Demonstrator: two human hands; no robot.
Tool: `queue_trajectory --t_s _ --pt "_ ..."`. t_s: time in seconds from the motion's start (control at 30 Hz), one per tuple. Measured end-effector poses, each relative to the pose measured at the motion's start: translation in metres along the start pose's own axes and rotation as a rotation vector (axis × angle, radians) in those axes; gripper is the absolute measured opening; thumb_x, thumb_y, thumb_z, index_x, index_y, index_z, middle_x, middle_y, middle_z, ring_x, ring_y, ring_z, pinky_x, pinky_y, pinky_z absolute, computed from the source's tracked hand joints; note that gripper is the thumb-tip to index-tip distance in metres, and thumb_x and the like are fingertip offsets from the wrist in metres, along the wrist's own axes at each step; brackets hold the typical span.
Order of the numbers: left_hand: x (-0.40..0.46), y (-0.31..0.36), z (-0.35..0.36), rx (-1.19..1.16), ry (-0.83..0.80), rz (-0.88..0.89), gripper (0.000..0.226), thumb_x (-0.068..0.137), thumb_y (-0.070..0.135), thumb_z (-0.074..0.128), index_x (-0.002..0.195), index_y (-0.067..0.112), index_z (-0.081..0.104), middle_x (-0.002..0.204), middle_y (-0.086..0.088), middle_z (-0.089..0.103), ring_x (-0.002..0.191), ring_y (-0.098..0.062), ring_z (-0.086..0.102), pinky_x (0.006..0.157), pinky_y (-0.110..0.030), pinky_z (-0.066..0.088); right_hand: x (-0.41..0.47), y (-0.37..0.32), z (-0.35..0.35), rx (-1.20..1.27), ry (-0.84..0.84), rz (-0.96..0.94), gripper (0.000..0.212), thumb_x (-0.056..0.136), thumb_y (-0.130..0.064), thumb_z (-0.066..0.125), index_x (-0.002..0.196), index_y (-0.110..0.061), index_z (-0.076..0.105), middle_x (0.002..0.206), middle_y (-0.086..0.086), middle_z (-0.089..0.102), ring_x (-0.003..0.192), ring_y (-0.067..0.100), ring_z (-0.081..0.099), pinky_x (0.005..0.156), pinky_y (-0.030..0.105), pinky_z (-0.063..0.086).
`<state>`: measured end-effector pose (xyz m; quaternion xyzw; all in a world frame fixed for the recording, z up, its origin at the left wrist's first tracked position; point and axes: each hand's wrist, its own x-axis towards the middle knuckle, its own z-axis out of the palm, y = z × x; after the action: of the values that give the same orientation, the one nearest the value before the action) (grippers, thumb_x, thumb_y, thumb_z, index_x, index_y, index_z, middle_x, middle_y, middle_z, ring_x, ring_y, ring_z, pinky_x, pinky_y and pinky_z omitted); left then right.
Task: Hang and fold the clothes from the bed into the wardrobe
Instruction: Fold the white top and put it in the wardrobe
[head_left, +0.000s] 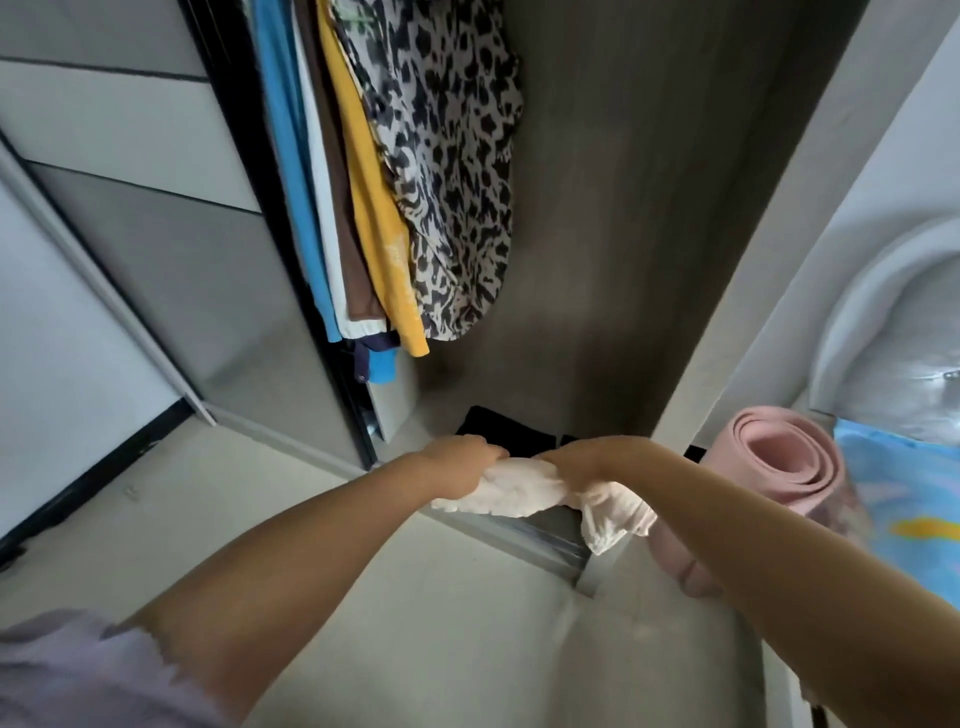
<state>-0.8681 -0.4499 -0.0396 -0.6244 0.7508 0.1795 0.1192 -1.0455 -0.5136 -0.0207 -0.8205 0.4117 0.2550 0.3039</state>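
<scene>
Our left hand (457, 460) and right hand (582, 462), each grip curled tight on crumpled pale-pink cloth garment (519, 491), low at open grey wardrobe (623, 260) threshold; leopard-print blouse (447, 171) hanging at 12 o'clock; rolled pink foam mat (779, 457) at 3 o'clock.

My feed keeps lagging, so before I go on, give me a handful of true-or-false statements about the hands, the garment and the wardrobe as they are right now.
1. Both hands grip the pale pink folded garment. True: the left hand and the right hand each hold it.
2. The garment hangs on a hanger. False: it is held low at the wardrobe's bottom edge.
3. A leopard-print garment hangs beside a yellow garment. True.
4. The rolled pink foam mat lies left of the hands. False: it is on their right.
5. Dark folded clothes lie inside the wardrobe beyond the hands. True.
</scene>
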Motion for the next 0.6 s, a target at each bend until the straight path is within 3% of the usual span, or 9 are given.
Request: queue_trajectory --t_s 0.07,0.13,0.2,0.23,0.27,0.33,0.37,0.4,0.6 --pt "0.023 -0.020 -0.008 -0.008 -0.008 -0.017 0.050 0.097 0.018 0.042 0.147 0.027 0.035 0.136 -0.011 0.049 0.119 -0.032 0.052 0.098 -0.037 0.044 0.026 -0.002 -0.020 0.008 0.008 -0.002 0.055 0.093 -0.009 0.054 0.145 -0.021 0.038 0.144 0.005 0.045 0.103 0.012 0.038 0.090 0.025 0.034" --pt "0.046 -0.041 -0.013 0.003 -0.031 -0.031 0.050 0.097 0.018 0.044 0.146 0.025 0.035 0.135 -0.012 0.049 0.119 -0.033 0.052 0.097 -0.038 0.044 0.050 0.001 -0.035 0.022 0.011 0.013 0.056 0.094 -0.012 0.052 0.144 -0.030 0.038 0.133 0.005 0.053 0.099 0.015 0.045 0.083 0.024 0.036" --pt "0.073 -0.064 -0.017 0.006 -0.051 -0.018 0.051 0.098 0.018 0.044 0.147 0.025 0.034 0.135 -0.012 0.049 0.119 -0.032 0.052 0.098 -0.038 0.043 0.072 0.006 -0.047 0.088 0.001 0.058 0.052 0.092 -0.016 0.047 0.137 -0.041 0.042 0.098 -0.001 0.062 0.080 0.019 0.055 0.061 0.017 0.043" --pt "0.089 -0.076 -0.018 0.013 -0.064 0.004 0.052 0.098 0.016 0.044 0.147 0.024 0.033 0.134 -0.013 0.049 0.119 -0.033 0.052 0.098 -0.039 0.044 0.086 0.009 -0.053 0.103 0.002 0.082 0.049 0.091 -0.014 0.046 0.134 -0.039 0.045 0.082 -0.003 0.059 0.067 0.017 0.052 0.048 0.013 0.041" --pt "0.105 -0.088 -0.021 0.020 -0.078 0.026 0.053 0.097 0.014 0.043 0.148 0.024 0.032 0.134 -0.013 0.050 0.118 -0.033 0.053 0.097 -0.040 0.044 0.100 0.010 -0.061 0.119 0.008 0.098 0.049 0.091 -0.012 0.046 0.135 -0.032 0.046 0.079 -0.004 0.058 0.063 0.014 0.048 0.045 0.011 0.039" --pt "0.140 -0.113 -0.027 0.037 -0.101 0.075 0.053 0.096 0.010 0.044 0.147 0.022 0.033 0.133 -0.014 0.050 0.117 -0.034 0.053 0.096 -0.043 0.045 0.136 0.014 -0.073 0.096 0.050 0.099 0.055 0.093 -0.009 0.047 0.144 -0.027 0.038 0.116 0.002 0.061 0.090 0.018 0.055 0.076 0.017 0.046" --pt "0.159 -0.125 -0.031 0.050 -0.103 0.104 0.052 0.096 0.009 0.043 0.146 0.021 0.035 0.134 -0.014 0.049 0.118 -0.034 0.053 0.096 -0.044 0.045 0.154 0.017 -0.080 0.079 0.079 0.103 0.058 0.095 -0.008 0.045 0.148 -0.029 0.033 0.134 0.004 0.053 0.108 0.022 0.054 0.093 0.026 0.045" --pt "0.179 -0.137 -0.033 0.063 -0.106 0.130 0.051 0.095 0.008 0.043 0.145 0.021 0.037 0.134 -0.014 0.049 0.118 -0.034 0.052 0.097 -0.044 0.045 0.174 0.022 -0.086 0.068 0.103 0.116 0.060 0.096 -0.007 0.043 0.149 -0.032 0.029 0.140 0.003 0.049 0.117 0.025 0.052 0.101 0.033 0.042" --pt "0.295 -0.194 -0.031 0.135 -0.032 0.219 0.055 0.092 0.005 0.033 0.140 0.032 0.039 0.126 -0.009 0.053 0.115 -0.035 0.054 0.092 -0.046 0.048 0.275 0.055 -0.102 0.004 0.266 0.211 0.065 0.092 -0.003 0.042 0.151 -0.028 0.025 0.140 0.012 0.046 0.123 0.029 0.050 0.102 0.035 0.042"
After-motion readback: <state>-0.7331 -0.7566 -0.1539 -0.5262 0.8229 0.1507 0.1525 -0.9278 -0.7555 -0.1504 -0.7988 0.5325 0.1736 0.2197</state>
